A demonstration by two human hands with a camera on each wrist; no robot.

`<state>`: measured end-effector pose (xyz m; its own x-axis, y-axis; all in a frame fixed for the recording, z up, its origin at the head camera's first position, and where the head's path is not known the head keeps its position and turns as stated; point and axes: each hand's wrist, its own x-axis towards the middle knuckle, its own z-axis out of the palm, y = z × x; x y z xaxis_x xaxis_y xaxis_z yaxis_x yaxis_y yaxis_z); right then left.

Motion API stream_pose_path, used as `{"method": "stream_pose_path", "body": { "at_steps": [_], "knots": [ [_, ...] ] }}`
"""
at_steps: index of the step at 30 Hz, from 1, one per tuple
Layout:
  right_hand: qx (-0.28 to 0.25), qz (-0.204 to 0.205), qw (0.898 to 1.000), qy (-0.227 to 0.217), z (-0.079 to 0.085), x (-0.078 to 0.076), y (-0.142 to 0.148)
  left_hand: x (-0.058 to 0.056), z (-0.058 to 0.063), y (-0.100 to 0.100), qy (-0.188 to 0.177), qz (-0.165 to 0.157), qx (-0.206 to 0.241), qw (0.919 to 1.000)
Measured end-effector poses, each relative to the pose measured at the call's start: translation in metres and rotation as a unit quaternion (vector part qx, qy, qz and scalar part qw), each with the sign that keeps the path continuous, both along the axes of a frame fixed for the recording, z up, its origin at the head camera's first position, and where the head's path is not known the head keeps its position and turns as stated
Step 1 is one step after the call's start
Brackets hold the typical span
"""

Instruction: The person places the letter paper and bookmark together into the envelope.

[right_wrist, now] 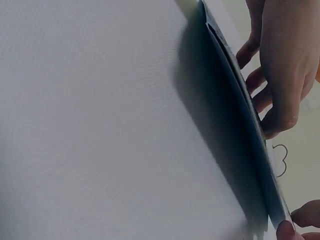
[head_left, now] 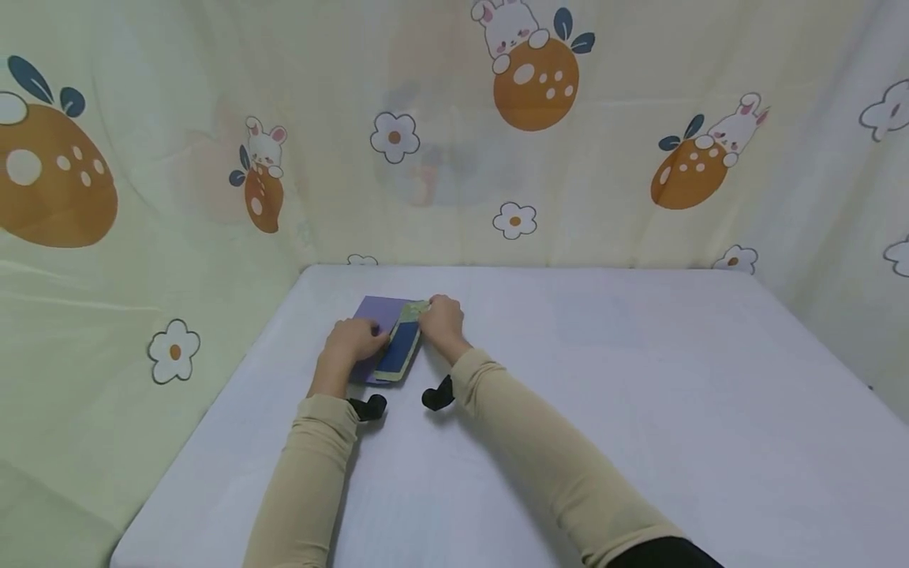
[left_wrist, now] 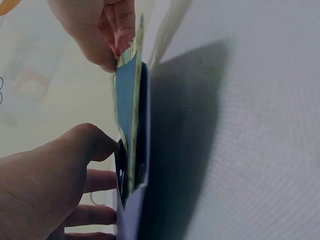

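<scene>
A flat purple envelope-like sleeve point(head_left: 378, 308) lies toward the back left of the white table, its mouth parted in the left wrist view. Partly inside it sits a long blue card point(head_left: 399, 345) with a yellow-green border, frayed at the far end. My left hand point(head_left: 353, 339) is over the sleeve, thumb at the lifted edge of its mouth and fingers on its upper face. At the card's far end, my right hand point(head_left: 443, 322) pinches the border between thumb and fingers, also visible in the left wrist view. The card's inner part is hidden by the sleeve.
A white cloth covers the table point(head_left: 604, 410). Behind and beside it hangs a pale curtain point(head_left: 341, 181) printed with rabbits, orange fruits and flowers. Black wrist mounts point(head_left: 438, 394) project from the sleeve cuffs close above the table.
</scene>
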<state>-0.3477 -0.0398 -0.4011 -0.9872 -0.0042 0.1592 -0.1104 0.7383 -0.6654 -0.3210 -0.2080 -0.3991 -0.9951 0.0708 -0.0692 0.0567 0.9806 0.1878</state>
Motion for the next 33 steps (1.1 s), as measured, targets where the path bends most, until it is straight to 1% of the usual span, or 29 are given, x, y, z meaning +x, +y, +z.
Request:
{"method": "stream_pose_path", "body": {
  "at_steps": [3, 5, 6, 8, 10, 12, 14, 18, 20, 22, 23, 25, 27, 30, 33],
  "knots": [
    [0.027, 0.009, 1.000, -0.012, -0.004, 0.002, 0.002, 0.000, -0.005, 0.002, -0.003, 0.001, 0.005, 1.0000],
    [0.054, 0.021, 0.998, -0.017, -0.007, 0.004, 0.003, 0.000, -0.007, 0.003, -0.006, 0.002, 0.008, 0.9999],
    [0.078, 0.031, 0.996, -0.009, -0.009, 0.005, 0.004, 0.000, -0.008, 0.003, -0.007, 0.003, 0.010, 0.9999],
    [0.129, 0.063, 0.989, 0.013, -0.012, 0.007, 0.005, 0.000, -0.008, 0.004, -0.007, 0.005, 0.012, 0.9999],
    [0.178, 0.099, 0.978, 0.044, -0.014, 0.010, 0.007, -0.001, -0.008, 0.004, -0.005, 0.003, 0.008, 0.9999],
    [0.224, 0.137, 0.962, 0.077, -0.015, 0.013, 0.009, -0.002, -0.007, 0.003, -0.003, 0.002, 0.008, 1.0000],
    [0.257, 0.167, 0.948, 0.089, -0.014, 0.015, 0.011, -0.004, -0.006, 0.002, -0.002, -0.001, 0.006, 1.0000],
    [0.314, 0.223, 0.919, 0.082, -0.011, 0.018, 0.012, -0.007, -0.005, 0.000, -0.006, -0.001, 0.000, 1.0000],
    [0.336, 0.249, 0.906, 0.063, -0.010, 0.019, 0.012, -0.007, -0.003, -0.001, -0.007, 0.003, -0.003, 1.0000],
    [0.351, 0.269, 0.896, 0.040, -0.009, 0.021, 0.011, -0.007, -0.002, -0.001, -0.008, 0.005, -0.005, 0.9999],
    [0.354, 0.277, 0.893, 0.026, -0.008, 0.022, 0.011, -0.007, -0.001, -0.001, -0.008, 0.006, -0.004, 0.9999],
    [0.355, 0.284, 0.891, 0.001, -0.008, 0.024, 0.010, -0.008, -0.001, -0.001, -0.009, 0.008, -0.003, 0.9999],
    [0.352, 0.289, 0.890, -0.019, -0.008, 0.024, 0.008, -0.008, -0.002, -0.001, -0.010, 0.010, -0.002, 0.9999],
    [0.346, 0.295, 0.890, -0.036, -0.009, 0.024, 0.006, -0.009, -0.003, -0.003, -0.012, 0.015, 0.001, 0.9998],
    [0.343, 0.302, 0.888, -0.040, -0.010, 0.024, 0.005, -0.008, -0.004, -0.004, -0.011, 0.015, 0.000, 0.9998]
  ]
}}
